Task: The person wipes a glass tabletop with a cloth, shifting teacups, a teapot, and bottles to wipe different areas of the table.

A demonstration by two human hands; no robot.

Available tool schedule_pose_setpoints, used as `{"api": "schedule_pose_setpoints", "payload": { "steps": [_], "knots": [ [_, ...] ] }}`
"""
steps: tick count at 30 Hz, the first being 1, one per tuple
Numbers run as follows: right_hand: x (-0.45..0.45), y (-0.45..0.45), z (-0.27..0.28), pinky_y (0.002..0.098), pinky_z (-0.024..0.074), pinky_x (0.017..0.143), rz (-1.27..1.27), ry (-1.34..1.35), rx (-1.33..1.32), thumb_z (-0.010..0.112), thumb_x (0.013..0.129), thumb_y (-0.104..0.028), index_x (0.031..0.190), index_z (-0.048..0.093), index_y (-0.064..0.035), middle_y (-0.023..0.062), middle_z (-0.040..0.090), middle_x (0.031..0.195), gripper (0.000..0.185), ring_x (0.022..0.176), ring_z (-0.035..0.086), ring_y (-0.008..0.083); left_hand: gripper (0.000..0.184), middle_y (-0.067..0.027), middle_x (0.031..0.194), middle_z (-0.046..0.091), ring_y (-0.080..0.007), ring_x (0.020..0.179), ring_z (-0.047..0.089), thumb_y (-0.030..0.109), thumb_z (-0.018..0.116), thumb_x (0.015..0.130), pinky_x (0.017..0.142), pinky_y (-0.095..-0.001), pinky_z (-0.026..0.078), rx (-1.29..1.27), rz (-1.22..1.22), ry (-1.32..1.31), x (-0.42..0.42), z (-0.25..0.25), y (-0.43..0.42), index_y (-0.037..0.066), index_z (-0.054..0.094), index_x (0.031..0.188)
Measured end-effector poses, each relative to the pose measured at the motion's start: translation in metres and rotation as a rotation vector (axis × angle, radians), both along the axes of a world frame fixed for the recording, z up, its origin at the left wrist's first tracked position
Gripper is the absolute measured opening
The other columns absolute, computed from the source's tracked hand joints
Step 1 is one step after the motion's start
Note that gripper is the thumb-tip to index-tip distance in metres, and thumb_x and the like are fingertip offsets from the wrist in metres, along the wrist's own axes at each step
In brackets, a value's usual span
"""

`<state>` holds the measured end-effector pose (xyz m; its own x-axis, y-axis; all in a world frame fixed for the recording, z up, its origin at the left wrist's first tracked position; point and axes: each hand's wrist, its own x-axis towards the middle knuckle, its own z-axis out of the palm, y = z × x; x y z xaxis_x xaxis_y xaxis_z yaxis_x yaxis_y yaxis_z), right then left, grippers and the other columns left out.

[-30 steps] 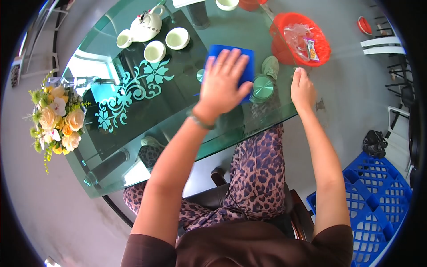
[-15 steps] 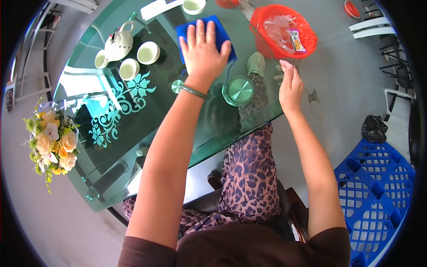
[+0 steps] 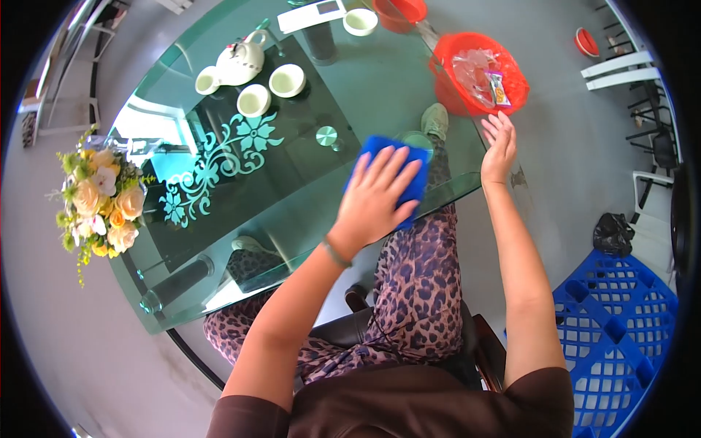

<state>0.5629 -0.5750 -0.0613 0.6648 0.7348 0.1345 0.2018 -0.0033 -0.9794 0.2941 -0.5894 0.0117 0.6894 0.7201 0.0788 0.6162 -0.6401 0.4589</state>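
My left hand (image 3: 376,193) lies flat with spread fingers on a blue cloth (image 3: 418,169), pressing it to the glass table (image 3: 292,226) near its front edge. A bracelet circles that wrist. My right hand (image 3: 499,148) is at the table's right edge, fingers loosely apart and holding nothing. On the glass, farther left, are a white teapot (image 3: 241,62) and small cups, among them one cup (image 3: 287,81) and another (image 3: 253,101).
Beyond the right edge stands a red bin (image 3: 447,91) with a plastic liner and wrappers. A flower bouquet (image 3: 102,201) is at the left. A white object (image 3: 310,16) and a bowl (image 3: 360,22) sit at the back. A blue pallet (image 3: 613,328) lies right.
My left hand and the blue cloth have come from beside the back bowl to the table's front edge. My right hand's fingers have spread apart. The camera view has shifted.
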Motion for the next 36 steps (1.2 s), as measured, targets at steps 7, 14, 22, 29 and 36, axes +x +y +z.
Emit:
{"api": "schedule_pose_setpoints", "payload": {
  "steps": [7, 14, 22, 29, 36],
  "knots": [
    [-0.062, 0.011, 0.03, 0.0501, 0.0271, 0.111, 0.273, -1.108, -0.243, 0.053, 0.087, -0.009, 0.134, 0.045, -0.0026, 0.0168, 0.038, 0.144, 0.048, 0.132, 0.037, 0.0341, 0.066, -0.0136, 0.153, 0.03, -0.0326, 0.143, 0.024, 0.032, 0.058, 0.087, 0.115, -0.0537, 0.01, -0.01, 0.573, 0.371, -0.227, 0.012, -0.074, 0.012, 0.036, 0.146],
    [-0.193, 0.064, 0.023, 0.0543, 0.0165, 0.114, 0.353, -0.99, -0.52, 0.041, 0.097, -0.034, 0.143, 0.032, 0.0022, 0.0196, 0.029, 0.152, 0.059, 0.141, 0.026, 0.035, 0.064, -0.0148, 0.153, 0.028, -0.0338, 0.143, 0.023, 0.039, 0.048, 0.094, 0.115, -0.0552, 0.008, 0.055, 0.873, 0.241, -0.231, 0.013, -0.069, 0.009, 0.03, 0.148],
    [-0.221, 0.07, 0.018, 0.0537, 0.0087, 0.116, 0.153, -1.098, -0.618, 0.036, 0.098, -0.036, 0.145, 0.028, 0.0036, 0.0189, 0.024, 0.154, 0.062, 0.145, 0.016, 0.0328, 0.06, -0.0126, 0.152, 0.033, -0.0317, 0.142, 0.026, 0.043, 0.041, 0.097, 0.115, -0.0521, 0.015, 0.237, 0.861, 0.394, -0.286, -0.015, 0.041, 0.012, 0.032, 0.148],
    [-0.227, 0.068, 0.023, 0.0552, 0.0119, 0.114, 0.164, -1.153, -0.628, 0.039, 0.097, -0.033, 0.143, 0.03, 0.0058, 0.021, 0.027, 0.152, 0.061, 0.143, 0.019, 0.0357, 0.062, -0.012, 0.151, 0.036, -0.0328, 0.14, 0.03, 0.048, 0.038, 0.096, 0.112, -0.0556, 0.02, 0.329, 0.893, 0.368, -0.342, -0.033, 0.187, 0.01, 0.038, 0.144],
    [-0.227, 0.068, 0.02, 0.0551, 0.014, 0.114, 0.14, -1.18, -0.599, 0.04, 0.096, -0.033, 0.142, 0.031, 0.005, 0.0205, 0.029, 0.151, 0.061, 0.142, 0.022, 0.0355, 0.063, -0.0171, 0.153, 0.028, -0.0371, 0.142, 0.023, 0.054, 0.034, 0.093, 0.109, -0.0661, 0.015, 0.307, 1.049, 0.43, -0.33, -0.03, 0.232, 0.02, 0.037, 0.146]
  ]
}}
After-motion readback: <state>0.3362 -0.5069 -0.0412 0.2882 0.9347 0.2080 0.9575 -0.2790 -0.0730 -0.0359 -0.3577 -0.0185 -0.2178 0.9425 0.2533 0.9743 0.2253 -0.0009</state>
